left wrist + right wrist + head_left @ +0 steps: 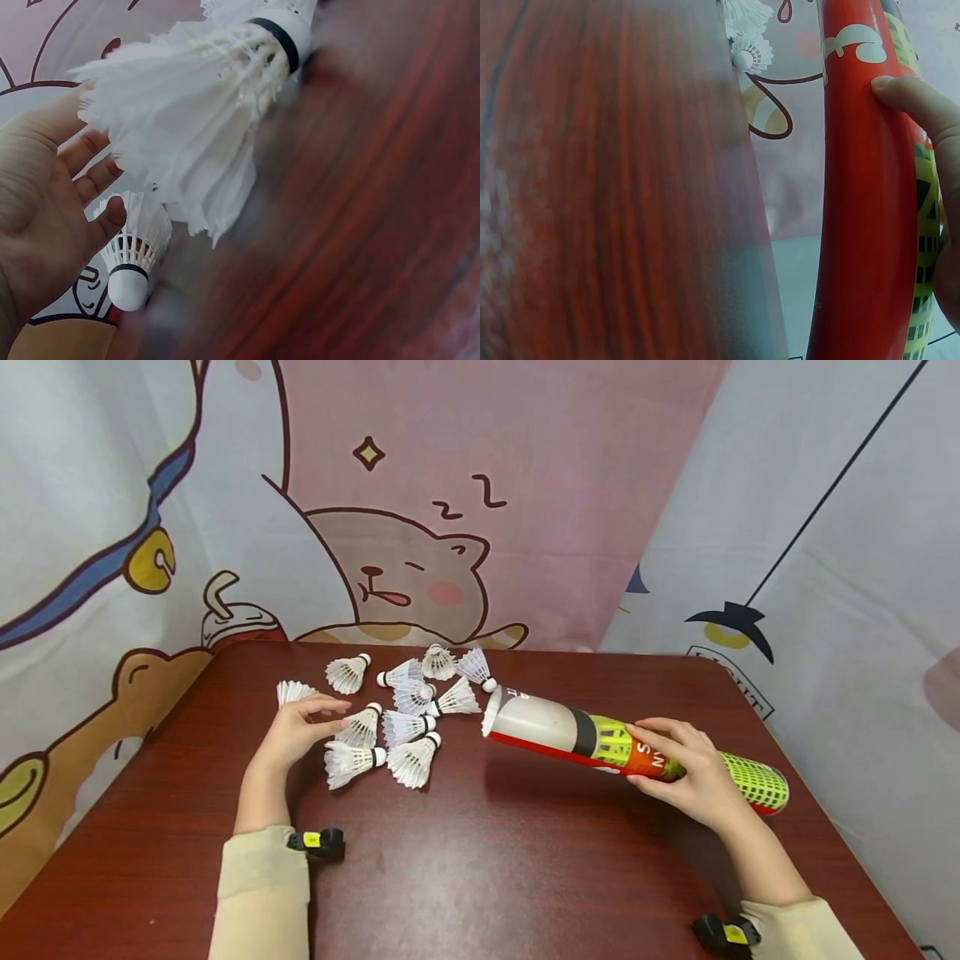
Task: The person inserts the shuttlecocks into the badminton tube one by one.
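Note:
My right hand [693, 777] grips a long shuttlecock tube [543, 724] around its middle. The tube is tilted, with its white end raised toward the shuttlecocks. In the right wrist view the thumb [900, 94] presses on the tube's red side. My left hand [296, 731] hovers at the left of the white feather shuttlecocks [412, 760], its thumb and fingers apart with nothing between them. Seen from the left wrist, one shuttlecock [187, 120] looms large in front of the fingers, and another shuttlecock [131, 262] lies beyond the thumb. Whether the fingers touch any is unclear.
Several shuttlecocks lie loosely grouped on the dark red-brown table [480, 877], one shuttlecock [348, 674] apart at the back left. A cartoon-printed curtain [555, 510] hangs right behind the table. Black cameras are strapped at both wrists.

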The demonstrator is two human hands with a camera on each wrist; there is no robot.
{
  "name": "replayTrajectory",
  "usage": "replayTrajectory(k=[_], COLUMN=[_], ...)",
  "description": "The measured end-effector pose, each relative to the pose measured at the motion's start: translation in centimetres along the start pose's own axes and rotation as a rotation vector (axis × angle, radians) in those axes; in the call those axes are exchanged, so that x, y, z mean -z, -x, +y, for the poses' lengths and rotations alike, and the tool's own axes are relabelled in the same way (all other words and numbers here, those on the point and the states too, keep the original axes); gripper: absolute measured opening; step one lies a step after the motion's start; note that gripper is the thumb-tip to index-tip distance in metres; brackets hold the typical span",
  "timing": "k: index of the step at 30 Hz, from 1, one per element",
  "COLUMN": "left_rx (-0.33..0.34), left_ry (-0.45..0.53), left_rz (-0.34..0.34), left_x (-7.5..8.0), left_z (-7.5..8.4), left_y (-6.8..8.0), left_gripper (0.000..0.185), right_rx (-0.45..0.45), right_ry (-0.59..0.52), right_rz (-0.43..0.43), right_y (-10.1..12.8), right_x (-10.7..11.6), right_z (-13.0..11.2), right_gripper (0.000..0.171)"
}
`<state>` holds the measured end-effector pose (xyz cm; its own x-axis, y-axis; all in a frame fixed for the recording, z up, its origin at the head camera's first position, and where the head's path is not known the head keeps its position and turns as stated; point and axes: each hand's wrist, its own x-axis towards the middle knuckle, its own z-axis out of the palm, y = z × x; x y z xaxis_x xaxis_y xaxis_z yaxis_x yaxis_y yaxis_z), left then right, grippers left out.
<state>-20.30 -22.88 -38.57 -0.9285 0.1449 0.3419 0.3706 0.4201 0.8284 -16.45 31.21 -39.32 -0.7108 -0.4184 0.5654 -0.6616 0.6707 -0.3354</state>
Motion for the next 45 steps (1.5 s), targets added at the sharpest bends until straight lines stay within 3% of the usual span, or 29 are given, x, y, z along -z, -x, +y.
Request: replayTrajectory(k=[7,18,24,30,38,45], left_rx=[-0.029,-0.067,-0.042,0.023,0.048,-0.037], left_ry=[0.044,-0.019,-0.034,-0.077,-0.067,-0.019], left_rz=[0.023,0.062,0.158,0.277,0.400,0.442], left_x=[-0.3,-0.6,-0.7,-0.8,-0.5,-0.3], left_z=[-2.5,-1.7,-3.7,-5.3,-4.7,-3.0], left_y=[-0.4,-0.2,-0.6,-0.8,-0.9,-1.5], left_gripper=[0.022,0.011,0.008,0.007,0.006,0.006], right_rx=[-0.009,0.006,0.004,0.010,0.018,0.009], right_ry=[-0.003,-0.001,-0.008,-0.006,0.001,-0.003], right_rz=[-0.001,0.003,-0.005,-0.005,-0.002,-0.004], right_y=[0.1,0.0,-0.1,-0.1,0.0,-0.1], right_x=[0.0,0.0,0.1,0.0,-0.1,0.1], right_z=[-0.1,0.0,0.0,-0.1,-0.1,-0.1], right_gripper=[0.076,0.077,0.076,0.076,0.075,0.076])
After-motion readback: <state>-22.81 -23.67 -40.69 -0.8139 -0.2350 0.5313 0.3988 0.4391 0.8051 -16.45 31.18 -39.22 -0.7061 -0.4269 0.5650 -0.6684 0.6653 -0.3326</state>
